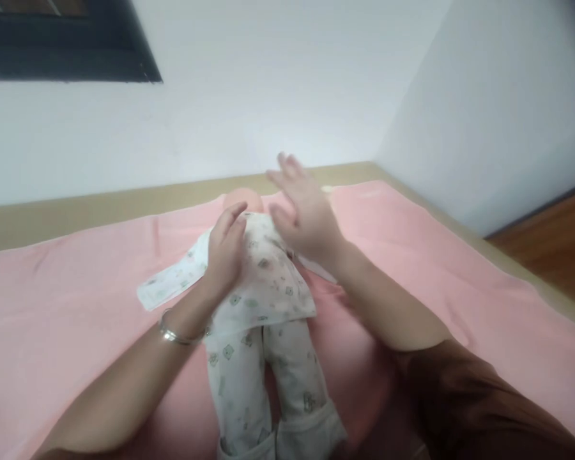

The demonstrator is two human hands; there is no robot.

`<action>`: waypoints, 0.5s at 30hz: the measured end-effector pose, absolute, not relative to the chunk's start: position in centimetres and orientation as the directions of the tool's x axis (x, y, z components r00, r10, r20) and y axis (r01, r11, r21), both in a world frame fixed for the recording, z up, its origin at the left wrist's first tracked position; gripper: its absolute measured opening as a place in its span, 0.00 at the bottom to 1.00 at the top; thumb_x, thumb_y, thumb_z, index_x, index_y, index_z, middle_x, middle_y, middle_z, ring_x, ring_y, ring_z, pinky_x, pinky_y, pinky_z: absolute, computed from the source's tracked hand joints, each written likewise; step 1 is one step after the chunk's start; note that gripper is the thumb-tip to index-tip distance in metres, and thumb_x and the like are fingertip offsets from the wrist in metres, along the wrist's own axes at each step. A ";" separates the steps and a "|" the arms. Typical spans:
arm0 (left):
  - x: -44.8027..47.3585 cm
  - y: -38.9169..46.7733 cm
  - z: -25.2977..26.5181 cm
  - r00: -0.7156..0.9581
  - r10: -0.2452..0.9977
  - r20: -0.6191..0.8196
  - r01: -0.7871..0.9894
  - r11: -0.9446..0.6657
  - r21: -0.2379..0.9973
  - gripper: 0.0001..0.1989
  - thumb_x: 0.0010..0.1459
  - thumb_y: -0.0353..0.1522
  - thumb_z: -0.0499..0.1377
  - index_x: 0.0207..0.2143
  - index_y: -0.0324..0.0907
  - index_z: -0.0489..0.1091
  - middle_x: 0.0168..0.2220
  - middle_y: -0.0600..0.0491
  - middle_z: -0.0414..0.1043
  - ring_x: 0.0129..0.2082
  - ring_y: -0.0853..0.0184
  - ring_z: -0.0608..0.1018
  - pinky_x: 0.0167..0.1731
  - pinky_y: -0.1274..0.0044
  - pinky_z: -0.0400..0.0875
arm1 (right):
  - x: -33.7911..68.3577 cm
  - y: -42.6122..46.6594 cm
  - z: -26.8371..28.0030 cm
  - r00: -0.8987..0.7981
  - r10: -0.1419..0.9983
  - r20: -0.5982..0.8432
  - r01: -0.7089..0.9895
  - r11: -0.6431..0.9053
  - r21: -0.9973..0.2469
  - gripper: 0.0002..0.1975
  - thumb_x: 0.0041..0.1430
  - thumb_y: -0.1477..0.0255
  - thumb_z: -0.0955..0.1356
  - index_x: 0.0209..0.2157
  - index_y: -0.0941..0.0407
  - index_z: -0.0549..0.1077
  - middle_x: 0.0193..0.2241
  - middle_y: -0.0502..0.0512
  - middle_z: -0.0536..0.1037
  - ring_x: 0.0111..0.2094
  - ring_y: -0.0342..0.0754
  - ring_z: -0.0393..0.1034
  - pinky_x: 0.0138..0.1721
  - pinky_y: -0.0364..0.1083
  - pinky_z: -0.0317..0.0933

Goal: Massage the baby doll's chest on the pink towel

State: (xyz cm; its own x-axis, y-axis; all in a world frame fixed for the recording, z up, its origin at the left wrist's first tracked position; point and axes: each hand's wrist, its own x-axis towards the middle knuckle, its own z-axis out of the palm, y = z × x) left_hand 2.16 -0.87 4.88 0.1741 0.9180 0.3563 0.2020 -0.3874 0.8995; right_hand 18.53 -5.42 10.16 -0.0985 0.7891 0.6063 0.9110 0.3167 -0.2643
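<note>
A doll lies on its back or front, I cannot tell which, with its round head toward the wall. It wears a white long-sleeved top with small printed figures and matching trousers turned up at the ankles. One sleeve stretches out to the left. My left hand rests along the left shoulder of the top, fingers extended and closing on nothing. Over the right shoulder, my right hand is lifted with its fingers spread, slightly smeared by motion. It hides most of the right sleeve.
Beneath the doll a pink cloth covers a low surface with a tan edge. A white wall rises behind it, with a dark frame at upper left. Wooden floor shows at the right.
</note>
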 end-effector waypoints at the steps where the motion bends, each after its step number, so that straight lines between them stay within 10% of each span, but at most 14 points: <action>1: 3.2 -0.9 5.6 0.238 0.901 0.363 0.163 -0.406 0.899 0.21 0.69 0.41 0.47 0.58 0.45 0.67 0.63 0.49 0.68 0.65 0.61 0.69 0.66 0.66 0.66 | 19.9 -5.1 10.8 -0.031 0.772 0.635 0.927 0.260 -0.271 0.25 0.69 0.69 0.56 0.65 0.54 0.61 0.71 0.56 0.54 0.74 0.58 0.39 0.72 0.69 0.38; 8: 10.3 1.5 9.4 0.542 0.816 0.200 0.130 -0.317 0.940 0.35 0.71 0.43 0.26 0.60 0.44 0.66 0.55 0.42 0.74 0.60 0.56 0.75 0.57 0.59 0.75 | 25.0 -2.2 10.2 0.085 0.867 0.490 0.971 0.039 -0.238 0.27 0.71 0.61 0.56 0.62 0.63 0.66 0.67 0.69 0.61 0.72 0.67 0.45 0.70 0.72 0.36; 15: 10.7 0.6 12.1 0.659 0.724 -0.204 -0.291 0.496 0.818 0.33 0.70 0.45 0.32 0.57 0.37 0.68 0.49 0.38 0.76 0.57 0.56 0.77 0.58 0.63 0.74 | 23.7 -2.8 10.4 0.044 0.935 0.351 0.982 0.024 -0.186 0.27 0.73 0.65 0.50 0.50 0.63 0.74 0.52 0.68 0.78 0.57 0.60 0.70 0.69 0.66 0.41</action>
State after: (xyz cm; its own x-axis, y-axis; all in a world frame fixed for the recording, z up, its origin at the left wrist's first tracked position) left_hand 10.66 0.61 12.08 0.6590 0.7240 -0.2038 -0.2914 0.4955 0.8183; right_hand 23.72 -2.83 10.42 0.0437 0.9355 0.3507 0.9822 0.0239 -0.1863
